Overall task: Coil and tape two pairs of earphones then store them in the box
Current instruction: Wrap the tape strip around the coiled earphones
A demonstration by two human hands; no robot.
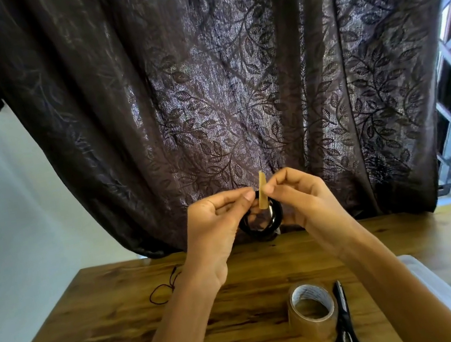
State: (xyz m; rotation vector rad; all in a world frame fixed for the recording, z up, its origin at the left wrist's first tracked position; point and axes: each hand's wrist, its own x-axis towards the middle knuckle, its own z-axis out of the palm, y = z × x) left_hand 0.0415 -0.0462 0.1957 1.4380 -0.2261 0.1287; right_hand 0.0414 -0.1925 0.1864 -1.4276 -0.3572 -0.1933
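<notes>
A coil of black earphones is held up above the far edge of the table between both hands. My left hand pinches the coil's top left. My right hand pinches a short strip of brown tape that stands upright against the top of the coil. A second, uncoiled dark earphone cable lies loose on the table at the left, partly hidden by my left forearm. The clear plastic box sits at the right, under my right forearm.
A roll of brown packing tape stands on the wooden table near the front, with black scissors right beside it. A dark leaf-patterned curtain hangs behind the table.
</notes>
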